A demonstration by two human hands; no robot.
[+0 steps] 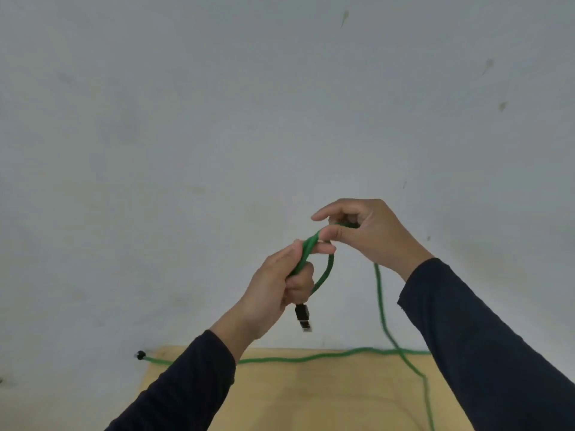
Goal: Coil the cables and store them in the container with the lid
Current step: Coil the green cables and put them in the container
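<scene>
The green cable (380,293) is a round cord with a slightly twisted, braided look. It is held up in the air above the table (311,396), in front of the wall (217,119). Near its top it bends into a small loop, and from that loop a short end hangs down to a black plug (302,317) with a metal tip, which dangles free just below the left hand (277,290). The left hand is closed in a fist around the doubled cable, thumb pressed along the strand. Just above and to the right of the loop, the right hand (367,234) pinches the cable between thumb and forefinger, the other fingers curled; the strand disappears inside this grip. From the right hand the cable drops in a long slack curve to the table, crosses another run of itself there, and goes on toward the bottom edge, where it is cut off. That other run lies along the far edge of the table and ends beyond the left corner in a small black end piece (140,355), too small to make out. Both sleeves (485,343) are dark and plain. The table is pale, smooth wood, only partly in view. The wall is flat grey-white with a few faint marks.
</scene>
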